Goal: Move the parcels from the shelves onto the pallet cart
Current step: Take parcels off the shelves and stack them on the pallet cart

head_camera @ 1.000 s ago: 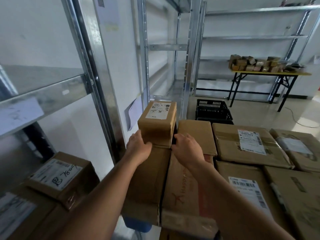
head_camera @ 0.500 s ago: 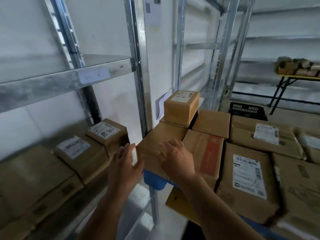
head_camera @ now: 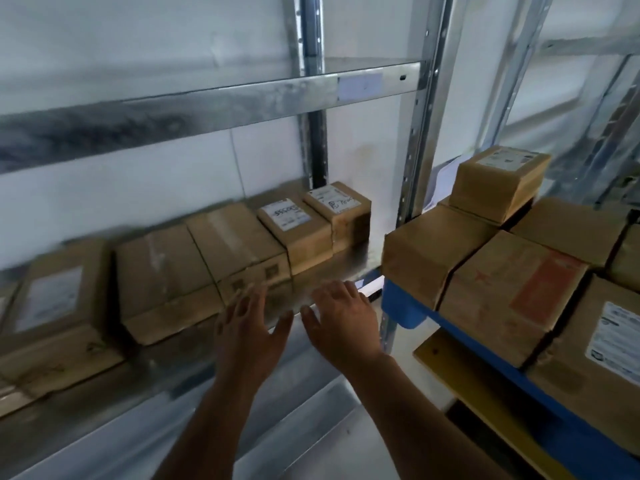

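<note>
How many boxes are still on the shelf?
5 brown cardboard boxes in a row on the metal shelf: far left, next, middle, labelled, rightmost. More may hide beyond the left edge.

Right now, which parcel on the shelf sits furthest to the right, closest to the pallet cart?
The small parcel with handwriting on its white label, at the right end of the shelf row beside the upright post. Every other shelf parcel lies to its left.

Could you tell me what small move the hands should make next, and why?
Probably reach forward and grip the nearest labelled box on the shelf. Both the left hand and right hand are open and empty, hovering just short of the row, with the cart beside them.
</note>
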Motion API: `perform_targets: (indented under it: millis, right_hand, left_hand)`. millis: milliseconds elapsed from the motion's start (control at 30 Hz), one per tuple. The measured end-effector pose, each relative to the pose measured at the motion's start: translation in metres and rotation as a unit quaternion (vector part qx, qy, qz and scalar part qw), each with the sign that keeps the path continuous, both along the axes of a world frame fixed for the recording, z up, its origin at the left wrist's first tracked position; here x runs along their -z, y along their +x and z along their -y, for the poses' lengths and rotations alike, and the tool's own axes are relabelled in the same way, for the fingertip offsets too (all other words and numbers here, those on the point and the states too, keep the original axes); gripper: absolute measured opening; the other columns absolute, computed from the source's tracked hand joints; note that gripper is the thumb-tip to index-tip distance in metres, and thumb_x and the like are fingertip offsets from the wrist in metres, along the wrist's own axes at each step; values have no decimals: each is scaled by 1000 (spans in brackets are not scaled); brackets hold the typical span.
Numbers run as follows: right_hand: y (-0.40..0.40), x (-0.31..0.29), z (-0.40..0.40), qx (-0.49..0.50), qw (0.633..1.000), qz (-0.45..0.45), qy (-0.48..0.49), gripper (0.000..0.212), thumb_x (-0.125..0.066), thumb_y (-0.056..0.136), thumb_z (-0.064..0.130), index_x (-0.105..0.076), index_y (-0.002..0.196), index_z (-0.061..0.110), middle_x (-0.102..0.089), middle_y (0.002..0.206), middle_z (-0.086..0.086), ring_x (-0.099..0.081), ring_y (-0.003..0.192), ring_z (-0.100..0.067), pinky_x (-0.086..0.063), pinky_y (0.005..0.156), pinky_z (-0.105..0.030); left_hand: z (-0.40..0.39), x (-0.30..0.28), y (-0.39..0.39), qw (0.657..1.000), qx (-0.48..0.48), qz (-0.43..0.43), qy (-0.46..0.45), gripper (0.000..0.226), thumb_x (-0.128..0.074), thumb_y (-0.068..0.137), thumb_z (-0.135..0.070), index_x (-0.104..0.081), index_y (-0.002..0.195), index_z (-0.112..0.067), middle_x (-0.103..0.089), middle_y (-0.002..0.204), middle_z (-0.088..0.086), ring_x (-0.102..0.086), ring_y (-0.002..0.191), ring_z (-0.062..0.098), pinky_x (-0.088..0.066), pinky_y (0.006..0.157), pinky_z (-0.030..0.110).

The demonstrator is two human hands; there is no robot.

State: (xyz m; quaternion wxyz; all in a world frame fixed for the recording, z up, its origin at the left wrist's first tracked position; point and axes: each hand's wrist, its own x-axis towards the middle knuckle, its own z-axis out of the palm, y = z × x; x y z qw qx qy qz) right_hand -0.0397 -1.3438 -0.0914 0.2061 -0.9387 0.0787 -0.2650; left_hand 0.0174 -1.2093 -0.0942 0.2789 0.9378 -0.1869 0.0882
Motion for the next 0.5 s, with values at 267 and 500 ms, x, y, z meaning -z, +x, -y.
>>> perform_targets:
  millis: [267,500]
  right_hand:
    - [11,-10,-77,-68,996,15,-48,17,-58,91,28,-67,98,15,-68,98,-4,-63,94,-20,-49,80,-31]
    - [12,-14,-201,-159,985,2,-72,28,-44,93,35,-65,102,19,-65,104,-2,-58,99,-20,-43,82,-32]
  left_hand:
    - [-84,-4,-11,996,-73,31,32,66,-45,89,-53,-32,143,-18,-30,151,6,-24,140,24,-21,113,44]
    - [-217,-12,-46,983,-175,32,43,62,-48,90,-49,-34,143,-21,-28,152,4,-17,142,22,-16,114,45]
